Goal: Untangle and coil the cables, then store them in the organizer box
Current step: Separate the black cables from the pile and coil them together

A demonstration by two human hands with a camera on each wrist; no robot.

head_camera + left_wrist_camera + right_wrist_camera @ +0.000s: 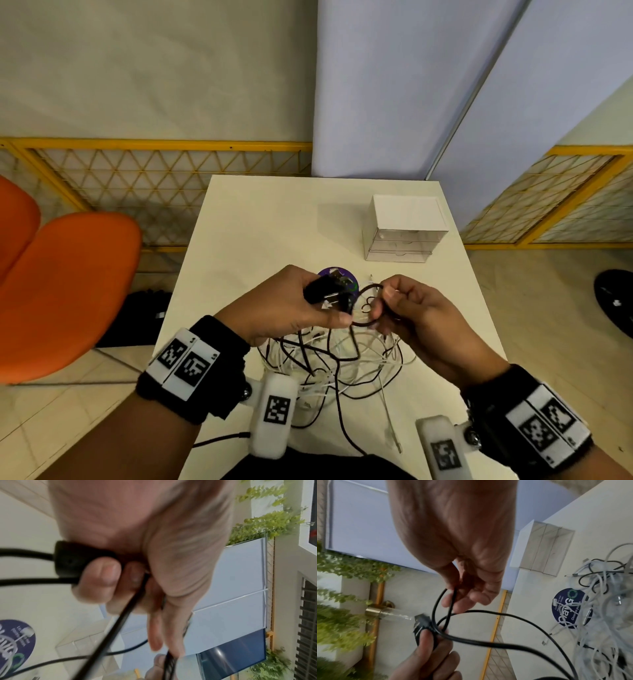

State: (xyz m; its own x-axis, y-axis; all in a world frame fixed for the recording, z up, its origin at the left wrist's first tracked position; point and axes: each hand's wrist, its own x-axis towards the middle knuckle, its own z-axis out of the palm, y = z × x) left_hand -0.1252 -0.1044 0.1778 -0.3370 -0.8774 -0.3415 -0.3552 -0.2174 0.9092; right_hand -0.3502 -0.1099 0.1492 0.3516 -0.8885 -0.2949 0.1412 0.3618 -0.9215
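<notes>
Above the tangled pile on the tabletop, the left hand clasps the black cable by its plug, the right hand at three o'clock pinching its first loop, organizer box at one o'clock.

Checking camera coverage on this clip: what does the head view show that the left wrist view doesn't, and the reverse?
Only the head view: both wrists with marker bands, the tangled pile of white and black cables on the table, the orange chairs, and the right hand pinching a black loop.

Only the left wrist view: a close look at the left hand's fingers curled round the black plug, and greenery.

Both: the left hand, black cable, organizer box, purple round sticker.
</notes>
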